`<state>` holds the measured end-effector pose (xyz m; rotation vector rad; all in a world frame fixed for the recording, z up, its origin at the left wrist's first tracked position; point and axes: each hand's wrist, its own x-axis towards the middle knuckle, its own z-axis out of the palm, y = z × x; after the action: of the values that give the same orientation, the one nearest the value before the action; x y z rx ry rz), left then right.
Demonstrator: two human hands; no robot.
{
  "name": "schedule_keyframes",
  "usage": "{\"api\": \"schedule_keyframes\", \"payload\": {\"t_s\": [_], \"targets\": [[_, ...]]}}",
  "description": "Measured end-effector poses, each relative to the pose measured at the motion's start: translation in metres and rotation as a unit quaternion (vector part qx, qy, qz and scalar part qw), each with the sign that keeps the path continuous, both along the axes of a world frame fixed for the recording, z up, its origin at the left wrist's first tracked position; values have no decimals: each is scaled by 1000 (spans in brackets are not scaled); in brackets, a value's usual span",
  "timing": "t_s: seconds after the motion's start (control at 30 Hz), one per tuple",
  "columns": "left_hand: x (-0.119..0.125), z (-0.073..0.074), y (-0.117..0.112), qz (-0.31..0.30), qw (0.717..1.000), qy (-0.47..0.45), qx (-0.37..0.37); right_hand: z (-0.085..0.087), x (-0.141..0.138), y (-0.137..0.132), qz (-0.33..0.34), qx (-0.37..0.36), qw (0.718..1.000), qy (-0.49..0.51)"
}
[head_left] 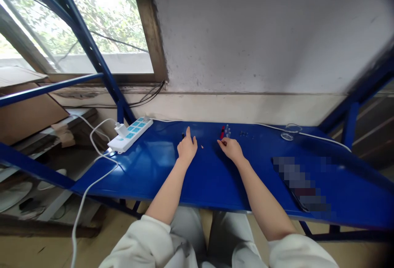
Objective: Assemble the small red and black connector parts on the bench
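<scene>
Worktop point(172, 173): blue painted metal, glossy, smooth. Power strip point(131, 135): white plastic, slight sheen. Wall point(261, 34): matt, rough plaster. Cardboard point(27, 114): brown, matt. Sleeves point(144, 243): white cloth.

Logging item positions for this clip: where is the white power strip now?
In the head view, the white power strip lies at the back left corner of the blue table, left of the left hand.

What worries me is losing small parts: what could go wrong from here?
The right hand lies close to the small clear tubes and red piece; a nudge might tip or scatter them. The tiny orange bit lies loose between it and the left hand and could be swept away.
</scene>
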<state>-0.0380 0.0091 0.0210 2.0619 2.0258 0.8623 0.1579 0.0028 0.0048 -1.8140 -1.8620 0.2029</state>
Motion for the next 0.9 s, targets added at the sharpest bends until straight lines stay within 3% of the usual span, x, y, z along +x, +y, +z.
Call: {"api": "schedule_keyframes", "payload": {"t_s": [0.13, 0.33, 0.5, 0.57, 0.7, 0.8, 0.9], "targets": [[-2, -3, 3, 21, 999, 18, -18, 2, -6, -5, 61, 36, 997, 20], [-4, -12, 7, 13, 1000, 2, -5, 2, -11, -7, 72, 48, 996, 35], [-3, -17, 12, -32, 993, -110, 2, 1, -12, -7, 83, 51, 994, 50], [1, -18, 13, -85, 973, -213, 1, 1, -14, -7, 81, 50, 993, 71], [14, -19, 12, -181, 898, -401, -28, 2, -20, -7, 62, 36, 989, 133], [20, -16, 9, -226, 853, -467, -61, 2, -25, -8, 67, 7, 978, 197], [22, -11, 6, -250, 827, -495, -93, 2, -29, -8, 88, -2, 963, 254]]}}
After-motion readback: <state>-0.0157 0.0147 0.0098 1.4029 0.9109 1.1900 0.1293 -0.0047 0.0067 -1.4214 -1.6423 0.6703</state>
